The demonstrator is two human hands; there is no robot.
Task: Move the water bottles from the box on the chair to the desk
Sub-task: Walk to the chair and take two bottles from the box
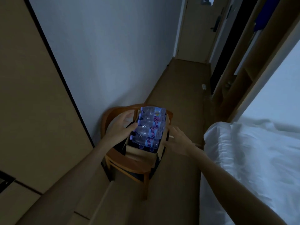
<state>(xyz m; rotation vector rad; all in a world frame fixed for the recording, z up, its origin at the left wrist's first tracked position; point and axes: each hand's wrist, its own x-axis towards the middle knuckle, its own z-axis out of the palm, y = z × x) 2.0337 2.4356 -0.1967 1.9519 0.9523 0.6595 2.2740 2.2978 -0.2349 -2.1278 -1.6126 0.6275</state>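
Observation:
Several clear water bottles [150, 125] with purple caps and labels lie stacked above the rim of a cardboard box [139, 151], which stands on a wooden chair [128, 166] against the wall. My left hand [121, 127] is at the cap end of the stack, fingers straight, thumb touching the bottles. My right hand [176, 138] reaches to the box's right side with fingers spread. Whether it touches the bottles is not visible.
A bed with white sheets [253, 159] lies close on the right. A tan cabinet panel [29, 95] fills the left. A narrow corridor runs ahead to a door [199, 28], with wooden shelving [235, 75] along its right side.

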